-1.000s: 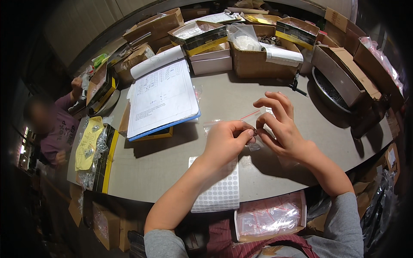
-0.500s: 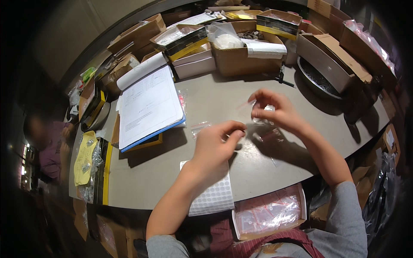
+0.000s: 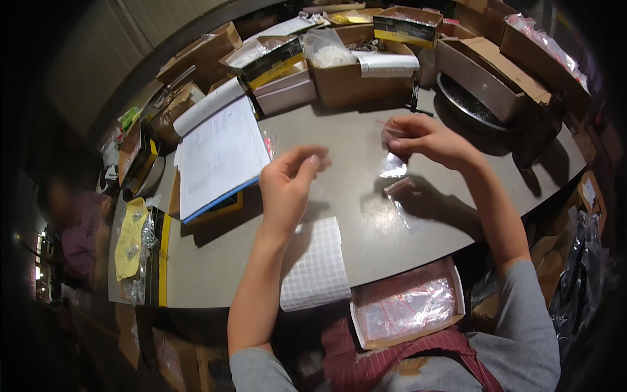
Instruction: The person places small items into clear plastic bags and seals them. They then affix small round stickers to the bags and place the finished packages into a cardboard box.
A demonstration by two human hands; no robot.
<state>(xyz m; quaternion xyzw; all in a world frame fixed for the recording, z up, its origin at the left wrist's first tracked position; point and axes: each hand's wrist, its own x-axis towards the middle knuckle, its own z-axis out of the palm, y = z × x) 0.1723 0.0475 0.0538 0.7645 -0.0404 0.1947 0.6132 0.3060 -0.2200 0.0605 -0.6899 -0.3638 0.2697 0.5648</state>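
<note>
Pinching small clear bag, right hand fingers raised; left hand hovering, fingers loosely spread, empty.

Glossy clear plastic bag; matt grey table.

packing workshop, cardboard boxes, paperwork

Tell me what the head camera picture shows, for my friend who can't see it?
A person's right hand holds up a small clear plastic bag over a grey table, while the left hand hovers empty above a sheet of white round stickers. Cardboard boxes and an open notepad crowd the far side, and a tray of small bags sits at the near edge.
</note>
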